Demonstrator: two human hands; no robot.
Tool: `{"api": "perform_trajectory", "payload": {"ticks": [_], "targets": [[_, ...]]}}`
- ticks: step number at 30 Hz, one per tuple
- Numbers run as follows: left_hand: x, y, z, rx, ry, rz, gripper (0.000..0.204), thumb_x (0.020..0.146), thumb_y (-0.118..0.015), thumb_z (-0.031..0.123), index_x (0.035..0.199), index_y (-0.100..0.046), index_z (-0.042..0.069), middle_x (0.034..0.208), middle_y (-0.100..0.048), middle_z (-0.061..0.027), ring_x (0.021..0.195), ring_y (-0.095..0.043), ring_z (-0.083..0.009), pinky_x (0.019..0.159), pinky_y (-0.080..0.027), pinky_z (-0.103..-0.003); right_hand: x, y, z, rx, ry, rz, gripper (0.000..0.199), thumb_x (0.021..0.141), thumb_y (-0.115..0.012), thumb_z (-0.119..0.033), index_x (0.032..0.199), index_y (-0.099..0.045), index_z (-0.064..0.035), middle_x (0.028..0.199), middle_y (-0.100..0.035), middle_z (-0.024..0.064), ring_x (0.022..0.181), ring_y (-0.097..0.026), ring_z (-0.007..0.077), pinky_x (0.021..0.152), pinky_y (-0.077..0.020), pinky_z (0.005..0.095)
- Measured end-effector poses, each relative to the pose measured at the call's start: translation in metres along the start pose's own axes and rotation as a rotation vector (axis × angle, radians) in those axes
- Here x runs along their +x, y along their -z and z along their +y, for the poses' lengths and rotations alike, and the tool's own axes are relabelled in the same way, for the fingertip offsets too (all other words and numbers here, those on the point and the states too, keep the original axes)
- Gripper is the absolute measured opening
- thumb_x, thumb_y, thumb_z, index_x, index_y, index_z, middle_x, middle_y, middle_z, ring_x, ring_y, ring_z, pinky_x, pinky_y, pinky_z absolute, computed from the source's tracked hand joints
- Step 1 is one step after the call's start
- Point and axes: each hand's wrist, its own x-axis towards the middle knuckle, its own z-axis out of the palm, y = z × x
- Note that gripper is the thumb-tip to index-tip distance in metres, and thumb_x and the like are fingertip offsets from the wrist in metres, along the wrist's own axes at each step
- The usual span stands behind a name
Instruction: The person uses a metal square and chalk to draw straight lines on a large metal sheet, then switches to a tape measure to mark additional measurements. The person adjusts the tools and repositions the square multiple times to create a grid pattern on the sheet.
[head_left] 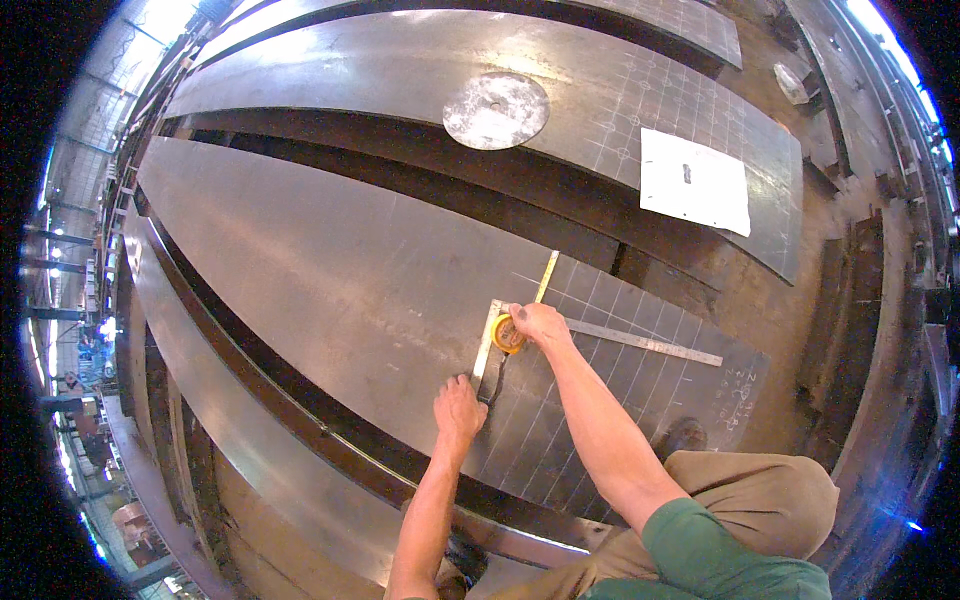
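A steel plate (330, 260) marked with pale grid lines lies beneath both of my hands. On it rests a metal L-shaped square (640, 340), its long arm reaching right and its short arm running toward me. My left hand (460, 410) has its fingers curled at the near end of the short arm. My right hand (540, 325) is closed around a yellow tape measure (508, 334) by the square's corner. The yellow blade (547, 277) extends away to the plate's far edge. A dark strap (497, 380) hangs from the tape toward my left hand.
Beyond a dark gap lies another marked steel plate (380, 65), bearing a round grey disc (496, 110) and a white sheet (694, 182). A further plate (270, 470) is at the near left, across a gap. My bent knee (750, 500) is at the lower right.
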Motion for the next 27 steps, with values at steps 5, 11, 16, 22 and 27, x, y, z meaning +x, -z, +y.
{"api": "perform_trajectory", "payload": {"ticks": [5, 11, 16, 22, 27], "targets": [[0.004, 0.001, -0.009, -0.069, 0.103, 0.041, 0.047, 0.071, -0.072, 0.017, 0.11, -0.053, -0.001, 0.098, -0.067, -0.023, 0.096, -0.066, -0.0405, 0.084, -0.054, -0.048, -0.009, -0.011, 0.011, 0.073, 0.25, 0.236, 0.074, 0.096, -0.037, -0.062, 0.08, -0.07, 0.0021, 0.077, -0.069, 0.0213, 0.079, -0.07, 0.0363, 0.075, -0.0532, 0.0461], [-0.001, 0.04, -0.015, -0.243, 0.242, 0.028, 0.036, 0.078, -0.068, 0.02, 0.107, -0.062, 0.0, 0.091, -0.071, -0.023, 0.083, -0.069, -0.0374, 0.075, -0.055, -0.047, -0.049, 0.005, 0.026, 1.024, 0.24, -0.029, 0.061, 0.092, -0.048, -0.067, 0.083, -0.066, -0.009, 0.065, -0.053, 0.0006, 0.053, -0.036, 0.0121, 0.052, -0.0302, 0.0299], [0.007, 0.109, 0.005, -0.387, 0.412, -0.114, 0.028, 0.087, -0.062, 0.025, 0.092, -0.071, -0.001, 0.07, -0.067, -0.0155, 0.059, -0.065, -0.0278, 0.056, -0.05, -0.041, -0.112, 0.072, 0.011, 1.514, 0.318, -0.255, 0.051, 0.098, -0.043, -0.055, 0.101, -0.064, -0.0081, 0.087, -0.068, 0.006, 0.077, -0.066, 0.0176, 0.067, -0.0522, 0.0323], [0.001, 0.24, 0.051, -0.213, 0.452, 0.074, 0.045, 0.098, -0.058, 0.044, 0.088, -0.068, 0.001, 0.06, -0.052, -0.0021, 0.056, -0.051, -0.0162, 0.05, -0.04, -0.037, -0.109, 0.149, 0.038, 2.188, 0.412, -0.138, 0.048, 0.1, -0.043, -0.052, 0.116, -0.059, -0.0098, 0.091, -0.07, 0.0096, 0.076, -0.07, 0.0141, 0.052, -0.0535, 0.0244], [-0.018, 0.34, -0.001, -0.558, 0.652, 0.309, 0.042, 0.099, -0.054, 0.051, 0.082, -0.057, 0.012, 0.054, -0.042, 0.0024, 0.04, -0.037, -0.0117, 0.036, -0.026, -0.03, -0.132, 0.207, 0.057, 2.284, 0.548, 0.118, 0.055, 0.102, -0.037, -0.057, 0.132, -0.054, -0.0138, 0.1, -0.069, 0.011, 0.065, -0.059, 0.0067, 0.042, -0.0433, 0.0176]]}}
